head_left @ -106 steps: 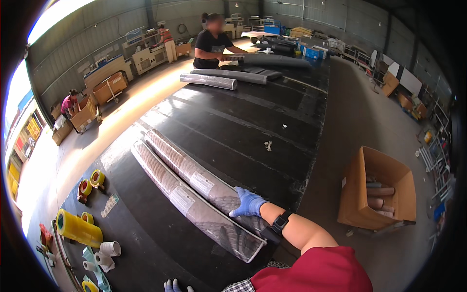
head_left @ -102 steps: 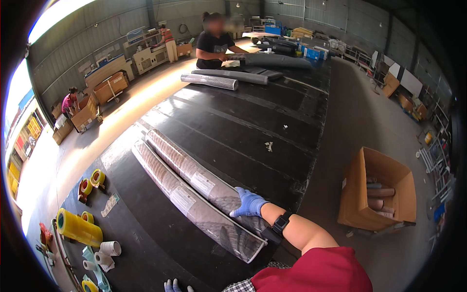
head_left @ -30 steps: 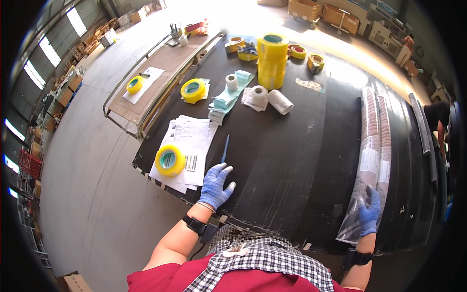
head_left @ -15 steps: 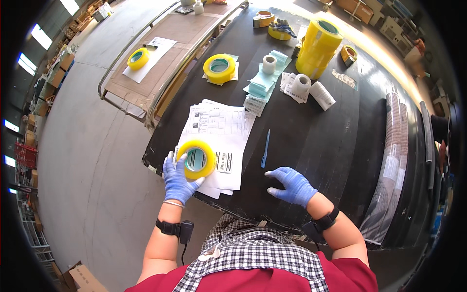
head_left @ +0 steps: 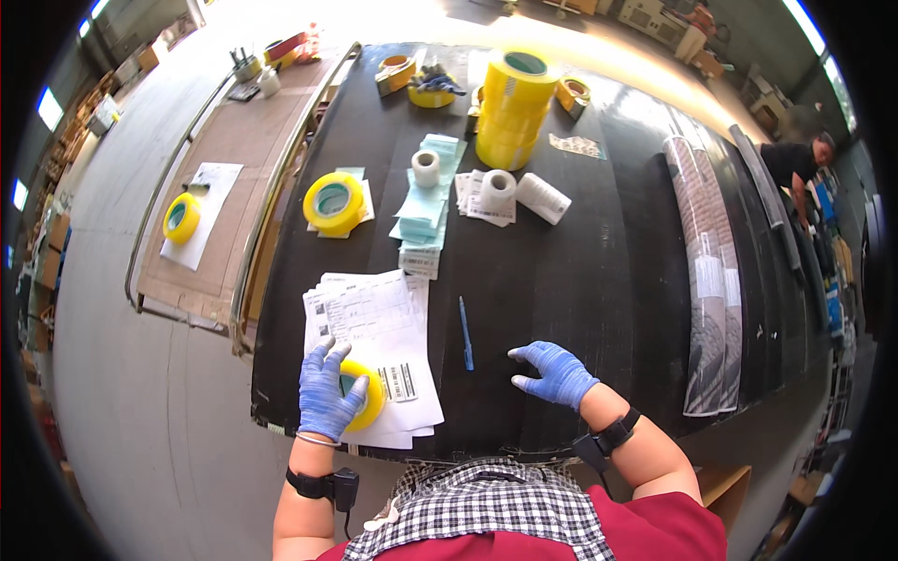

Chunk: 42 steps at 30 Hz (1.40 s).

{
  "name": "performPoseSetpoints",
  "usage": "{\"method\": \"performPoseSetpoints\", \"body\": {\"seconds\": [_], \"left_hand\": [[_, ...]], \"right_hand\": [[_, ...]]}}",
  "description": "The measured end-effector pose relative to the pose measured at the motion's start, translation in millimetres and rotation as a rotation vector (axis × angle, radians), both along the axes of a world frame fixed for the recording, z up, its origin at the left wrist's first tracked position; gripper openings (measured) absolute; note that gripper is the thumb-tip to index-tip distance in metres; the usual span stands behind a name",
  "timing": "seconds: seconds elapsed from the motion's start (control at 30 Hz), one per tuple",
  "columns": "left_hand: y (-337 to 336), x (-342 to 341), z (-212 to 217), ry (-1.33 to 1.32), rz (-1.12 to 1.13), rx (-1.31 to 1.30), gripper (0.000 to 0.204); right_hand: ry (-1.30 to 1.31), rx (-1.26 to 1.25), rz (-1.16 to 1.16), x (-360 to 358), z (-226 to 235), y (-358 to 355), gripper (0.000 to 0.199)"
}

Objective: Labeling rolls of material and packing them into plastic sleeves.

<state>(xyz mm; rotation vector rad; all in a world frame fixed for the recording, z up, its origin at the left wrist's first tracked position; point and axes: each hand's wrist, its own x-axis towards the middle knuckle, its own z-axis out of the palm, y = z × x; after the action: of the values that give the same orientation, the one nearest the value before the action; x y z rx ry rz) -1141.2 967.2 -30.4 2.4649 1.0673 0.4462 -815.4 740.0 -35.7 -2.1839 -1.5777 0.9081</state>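
Observation:
My left hand (head_left: 327, 393), in a blue glove with whitish fingertips, lies over the left side of a yellow tape roll (head_left: 376, 400). Its fingers are stretched out and the thumb reaches across the roll, hiding part of it. Under the roll are printed white sheets (head_left: 360, 313), with barcode labels (head_left: 398, 382) beside it. My right hand (head_left: 557, 376), gloved alike, hovers over or rests on the black table, fingers apart and holding nothing. A blue pen (head_left: 466, 334) lies between the hands, apart from both.
Beyond are another tape roll (head_left: 334, 204), light-blue label strips (head_left: 426, 210), white label rolls (head_left: 498, 194) and a yellow tape stack (head_left: 513, 117). Long wrapped rolls (head_left: 708, 280) lie right. A brown-topped cart (head_left: 234, 178) stands left. At far right a person (head_left: 793, 164) leans over.
The whole view has shifted, bringing a person into sight at far right. My left hand now covers more of the tape roll. My right hand keeps its spread pose.

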Motion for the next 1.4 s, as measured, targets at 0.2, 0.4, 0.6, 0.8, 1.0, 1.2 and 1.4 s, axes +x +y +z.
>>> {"method": "performPoseSetpoints", "body": {"seconds": [0.2, 0.4, 0.6, 0.8, 1.0, 1.2, 1.4], "left_hand": [[14.8, 57.2, 7.8, -0.001, -0.262, -0.053, 0.051], [-3.8, 96.7, -1.5, 0.008, -0.505, -0.034, 0.048], [-46.2, 117.8, -5.0, 0.036, -0.659, -0.209, 0.049], [-98.0, 157.3, 8.7, -0.003, -0.8, -0.157, 0.043], [-168.2, 200.8, 14.3, 0.058, -0.747, -0.111, 0.041], [-247.3, 236.6, 12.9, 0.086, -0.668, -0.068, 0.043], [-297.7, 259.8, 19.1, 0.131, -0.649, -0.054, 0.045]], "right_hand": [[-0.083, 0.022, -0.205, 23.1, 5.1, -36.2, 0.05], [-0.117, 0.069, -0.532, 54.8, 5.7, -110.4, 0.047], [-0.65, 0.278, -0.805, 78.4, 21.2, -206.6, 0.041], [-0.935, 0.245, -1.156, 111.7, 26.3, -327.0, 0.052], [-0.875, 0.116, -1.225, 170.5, 21.2, -404.1, 0.068], [-0.738, 0.149, -1.004, 233.0, 27.2, -427.6, 0.069], [-0.701, 0.214, -0.924, 275.3, 34.1, -462.2, 0.065]]}}
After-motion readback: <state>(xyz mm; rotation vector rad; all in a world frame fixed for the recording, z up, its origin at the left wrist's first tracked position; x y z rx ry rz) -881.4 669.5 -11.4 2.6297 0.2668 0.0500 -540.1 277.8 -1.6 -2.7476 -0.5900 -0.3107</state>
